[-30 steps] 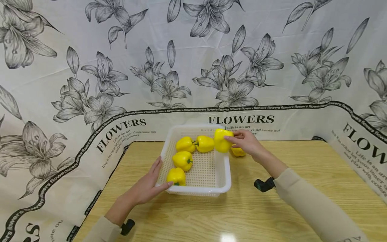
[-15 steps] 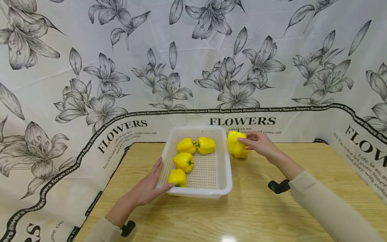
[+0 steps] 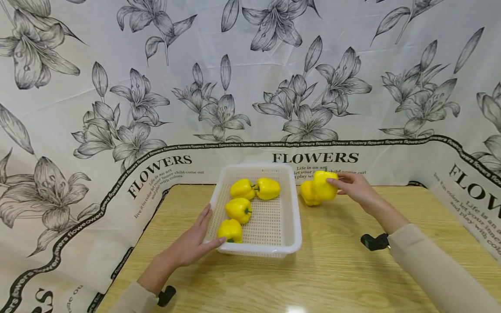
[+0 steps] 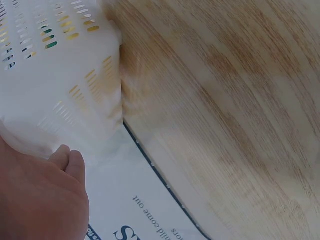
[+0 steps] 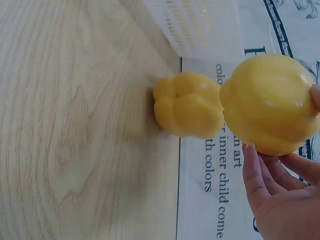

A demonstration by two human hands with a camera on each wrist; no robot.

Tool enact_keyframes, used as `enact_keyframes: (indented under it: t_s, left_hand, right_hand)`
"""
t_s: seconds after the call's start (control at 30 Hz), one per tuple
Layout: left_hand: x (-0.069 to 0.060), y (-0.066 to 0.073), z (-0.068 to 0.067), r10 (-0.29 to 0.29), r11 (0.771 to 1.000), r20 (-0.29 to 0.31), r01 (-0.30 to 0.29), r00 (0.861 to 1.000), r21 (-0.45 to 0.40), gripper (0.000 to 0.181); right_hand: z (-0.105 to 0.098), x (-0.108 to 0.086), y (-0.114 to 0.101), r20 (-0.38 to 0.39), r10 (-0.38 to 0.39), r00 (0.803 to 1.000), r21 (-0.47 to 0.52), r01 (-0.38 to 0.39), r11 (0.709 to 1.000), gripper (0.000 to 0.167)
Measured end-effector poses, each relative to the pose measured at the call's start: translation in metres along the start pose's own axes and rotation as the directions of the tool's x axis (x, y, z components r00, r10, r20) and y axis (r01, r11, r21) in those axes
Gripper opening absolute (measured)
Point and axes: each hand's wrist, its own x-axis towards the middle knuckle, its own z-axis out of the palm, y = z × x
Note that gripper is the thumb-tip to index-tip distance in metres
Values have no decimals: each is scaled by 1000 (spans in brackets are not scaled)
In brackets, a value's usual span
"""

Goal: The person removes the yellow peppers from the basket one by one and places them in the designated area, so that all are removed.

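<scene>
My right hand (image 3: 358,191) pinches a yellow bell pepper (image 3: 325,186) between thumb and fingers, right of the basket and off the table. Just left of it another yellow pepper (image 3: 309,194) lies on the table, partly hidden in the head view; the right wrist view shows this lying pepper (image 5: 189,105) whole. My left hand (image 3: 185,243) holds the near-left corner of the white basket (image 3: 261,248), thumb on the rim, fingers along the outer side. Inside, several yellow peppers (image 3: 238,210) lie along the left and far parts.
The wooden table (image 3: 250,282) extends in front of the basket and to both sides. A white cloth (image 3: 219,108) printed with flowers and lettering hangs behind the table and at its sides. A small black device (image 3: 375,242) is at the right wrist, another (image 3: 166,296) at the left.
My right hand has moved rightward with its pepper, from over the basket's right rim to beyond the pepper on the table. My left hand has stayed on the basket.
</scene>
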Motion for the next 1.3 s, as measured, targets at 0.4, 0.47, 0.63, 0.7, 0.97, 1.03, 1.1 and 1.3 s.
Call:
enact_keyframes:
  t_s: [0.4, 0.47, 0.63, 0.7, 0.97, 1.03, 1.1, 1.3]
  left_hand:
    - [-1, 0, 0, -8, 1000, -5, 8, 1000, -4, 106]
    - [-1, 0, 0, -4, 1000, -8, 4, 1000, -6, 106]
    - [0, 0, 0, 7, 1000, -7, -7, 1000, 1, 106]
    - [0, 0, 0, 7, 1000, -6, -7, 1000, 8, 106]
    - [2, 1, 0, 8, 1000, -7, -8, 1000, 12, 106]
    - [2, 1, 0, 7, 1000, -5, -7, 1000, 8, 106]
    - [2, 1, 0, 8, 1000, -4, -8, 1000, 5, 106]
    - [2, 1, 2, 8, 1000, -5, -8, 1000, -3, 105]
  right_hand:
    - [-6, 10, 29, -44, 37, 998, 56, -35, 998, 84]
    - [-6, 11, 36, -51, 45, 998, 76, -41, 996, 82]
    - [-6, 13, 50, -72, 55, 996, 89, -48, 995, 77]
    - [-5, 15, 54, -76, 54, 996, 87, -47, 995, 75]
    - [-1, 22, 64, -67, 89, 994, 102, -82, 991, 73]
    - [0, 23, 67, -59, 96, 994, 96, -90, 991, 74]
    - [1, 26, 70, -55, 103, 993, 96, -98, 991, 76]
    - [3, 31, 79, -67, 132, 989, 109, -124, 986, 77]
